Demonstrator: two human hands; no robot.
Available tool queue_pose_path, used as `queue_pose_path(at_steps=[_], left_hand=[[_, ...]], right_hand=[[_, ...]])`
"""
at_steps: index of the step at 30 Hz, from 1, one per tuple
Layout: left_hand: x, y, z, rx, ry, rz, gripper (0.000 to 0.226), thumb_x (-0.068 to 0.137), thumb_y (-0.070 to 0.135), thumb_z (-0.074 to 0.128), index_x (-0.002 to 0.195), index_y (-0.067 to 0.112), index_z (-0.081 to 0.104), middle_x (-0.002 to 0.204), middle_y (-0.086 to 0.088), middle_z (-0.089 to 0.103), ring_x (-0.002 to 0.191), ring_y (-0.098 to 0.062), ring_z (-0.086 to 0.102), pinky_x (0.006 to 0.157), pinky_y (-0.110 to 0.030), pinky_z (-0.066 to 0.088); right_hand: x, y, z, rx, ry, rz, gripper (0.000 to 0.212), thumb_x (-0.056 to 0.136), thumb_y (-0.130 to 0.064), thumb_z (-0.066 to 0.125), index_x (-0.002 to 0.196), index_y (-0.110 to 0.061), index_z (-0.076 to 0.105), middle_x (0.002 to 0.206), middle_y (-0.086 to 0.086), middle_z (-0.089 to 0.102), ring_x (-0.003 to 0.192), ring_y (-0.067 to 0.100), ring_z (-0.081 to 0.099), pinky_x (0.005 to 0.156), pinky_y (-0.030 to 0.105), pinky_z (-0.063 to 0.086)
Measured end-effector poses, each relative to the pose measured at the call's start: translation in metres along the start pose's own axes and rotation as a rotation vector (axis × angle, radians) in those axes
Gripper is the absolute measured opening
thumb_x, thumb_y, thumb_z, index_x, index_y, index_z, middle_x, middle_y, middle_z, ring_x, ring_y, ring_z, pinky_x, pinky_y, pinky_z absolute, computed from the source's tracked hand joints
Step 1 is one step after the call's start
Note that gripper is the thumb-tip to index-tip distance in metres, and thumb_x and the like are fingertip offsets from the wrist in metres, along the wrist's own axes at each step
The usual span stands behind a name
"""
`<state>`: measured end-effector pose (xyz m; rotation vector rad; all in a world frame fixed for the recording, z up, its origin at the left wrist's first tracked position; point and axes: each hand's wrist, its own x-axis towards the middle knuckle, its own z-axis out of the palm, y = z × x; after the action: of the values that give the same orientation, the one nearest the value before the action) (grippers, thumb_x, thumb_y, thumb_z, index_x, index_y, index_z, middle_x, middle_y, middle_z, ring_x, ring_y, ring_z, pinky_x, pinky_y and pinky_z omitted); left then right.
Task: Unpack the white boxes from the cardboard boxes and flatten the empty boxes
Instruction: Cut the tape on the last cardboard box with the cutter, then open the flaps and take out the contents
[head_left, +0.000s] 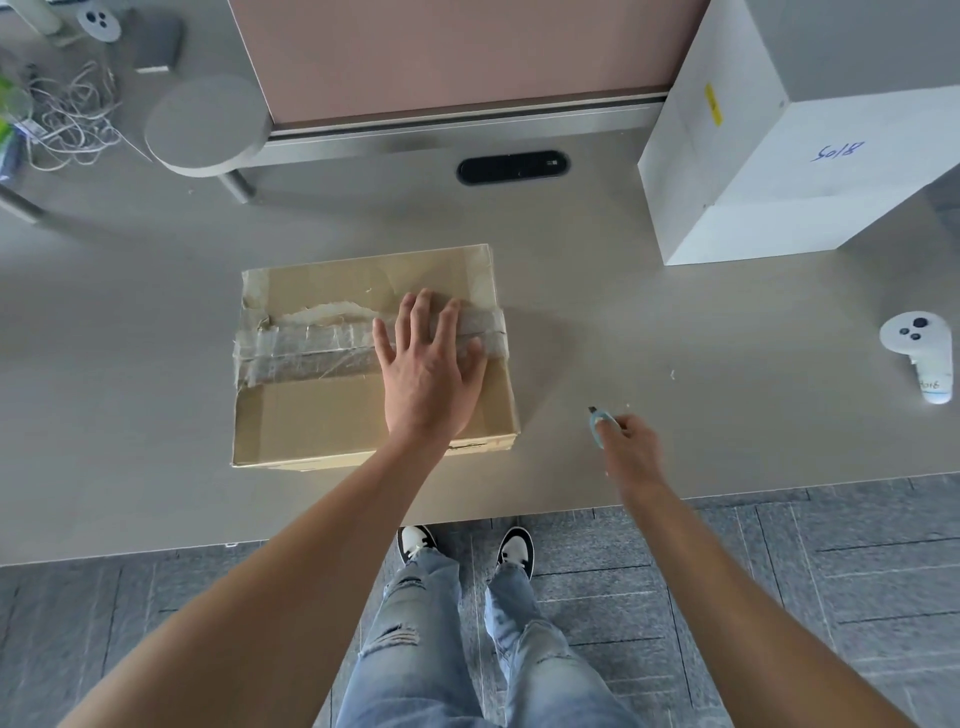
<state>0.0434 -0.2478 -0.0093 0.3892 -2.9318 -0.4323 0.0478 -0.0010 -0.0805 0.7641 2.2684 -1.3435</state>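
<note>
Right hand (631, 447) grip curled round a small pale-blue cutter (601, 423), blade tip out, held over the bench (675, 332) to the right of the cardboard box (311, 410). Left hand (428, 369) flat, fingers spread, pressing the box's taped top near its right end. Box closed, mid-bench. Large white box (779, 182) stands at far right. White controller (922, 358) lies near the right edge.

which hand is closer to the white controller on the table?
Right. The right hand, holding a small cutter, is on the table left of and nearer the person than the white controller, well apart. The left hand lies flat on the cardboard box, much farther left.
</note>
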Motion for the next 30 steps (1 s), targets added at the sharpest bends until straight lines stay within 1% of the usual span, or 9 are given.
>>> queue_pose_path(at_steps=[5,8,11,14,18,22,25,28,30], left_hand=[[-0.001,0.000,0.001,-0.002,-0.001,-0.001,0.055,0.101,0.048,0.042,0.147,0.020,0.049,0.161,-0.009,0.037,0.154,-0.028,0.024,0.126,-0.059,0.009],[0.000,0.001,0.002,-0.010,0.008,-0.003,0.057,0.098,0.049,0.037,0.145,0.019,0.051,0.160,-0.009,0.039,0.153,-0.028,0.026,0.126,-0.059,0.011],[0.000,0.000,0.002,-0.009,0.010,-0.005,0.059,0.097,0.050,0.035,0.144,0.018,0.052,0.159,-0.009,0.040,0.153,-0.029,0.026,0.125,-0.059,0.011],[-0.001,0.001,0.002,-0.017,0.013,-0.005,0.058,0.097,0.049,0.036,0.144,0.018,0.052,0.159,-0.010,0.040,0.153,-0.029,0.027,0.126,-0.059,0.011],[0.000,0.001,0.003,-0.041,0.027,0.001,0.055,0.096,0.048,0.040,0.141,0.018,0.054,0.156,-0.009,0.042,0.151,-0.029,0.029,0.125,-0.060,0.011],[0.001,-0.002,0.000,-0.148,0.034,-0.014,0.053,0.091,0.043,0.043,0.134,0.017,0.059,0.153,-0.007,0.046,0.150,-0.027,0.032,0.126,-0.059,0.010],[-0.006,-0.001,-0.006,-0.242,0.044,-0.001,0.053,0.087,0.034,0.042,0.132,0.013,0.060,0.149,-0.011,0.050,0.149,-0.030,0.034,0.122,-0.061,0.022],[-0.034,-0.008,-0.023,-0.270,0.058,-0.093,0.055,0.086,0.030,0.044,0.138,0.013,0.055,0.156,-0.014,0.043,0.153,-0.031,0.027,0.122,-0.060,0.024],[-0.059,-0.019,-0.034,-0.254,0.071,-0.158,0.056,0.088,0.029,0.048,0.142,0.016,0.051,0.161,-0.014,0.037,0.155,-0.030,0.022,0.123,-0.060,0.021]], right_hand=[[0.020,0.019,-0.027,-0.042,0.197,0.029,0.024,0.100,-0.033,0.063,0.094,-0.011,0.070,0.077,0.008,0.062,0.076,0.027,0.057,0.066,0.033,0.040],[0.034,0.015,-0.045,-0.062,0.251,0.031,0.022,0.098,-0.023,0.063,0.108,-0.006,0.074,0.088,0.011,0.067,0.083,0.027,0.060,0.071,0.033,0.042],[0.037,0.006,-0.053,-0.094,0.253,-0.007,0.027,0.096,-0.027,0.066,0.116,-0.010,0.071,0.102,0.015,0.071,0.095,0.033,0.066,0.079,0.039,0.049],[0.026,-0.002,-0.055,-0.226,0.245,0.002,0.046,0.094,-0.024,0.064,0.137,-0.008,0.055,0.130,0.017,0.053,0.098,0.035,0.058,0.083,0.038,0.043],[0.002,-0.006,-0.042,-0.232,0.258,-0.029,0.055,0.091,-0.021,0.063,0.143,-0.010,0.049,0.138,0.013,0.045,0.092,0.030,0.059,0.081,0.034,0.042],[-0.019,-0.029,-0.011,-0.123,0.078,-0.146,0.039,0.093,-0.021,0.065,0.131,-0.010,0.061,0.123,0.006,0.067,0.094,0.023,0.067,0.089,0.038,0.053],[-0.036,-0.059,0.012,-0.032,-0.048,-0.294,0.030,0.094,-0.017,0.064,0.121,-0.006,0.069,0.106,0.002,0.074,0.097,0.019,0.070,0.091,0.036,0.055],[-0.059,-0.096,0.033,0.058,-0.113,-0.443,0.020,0.094,-0.013,0.064,0.100,0.006,0.070,0.081,0.011,0.070,0.073,0.024,0.062,0.072,0.040,0.052],[-0.068,-0.109,0.048,0.009,-0.144,-0.506,0.023,0.090,-0.020,0.062,0.081,0.001,0.063,0.066,0.010,0.059,0.060,0.025,0.047,0.056,0.039,0.040]])
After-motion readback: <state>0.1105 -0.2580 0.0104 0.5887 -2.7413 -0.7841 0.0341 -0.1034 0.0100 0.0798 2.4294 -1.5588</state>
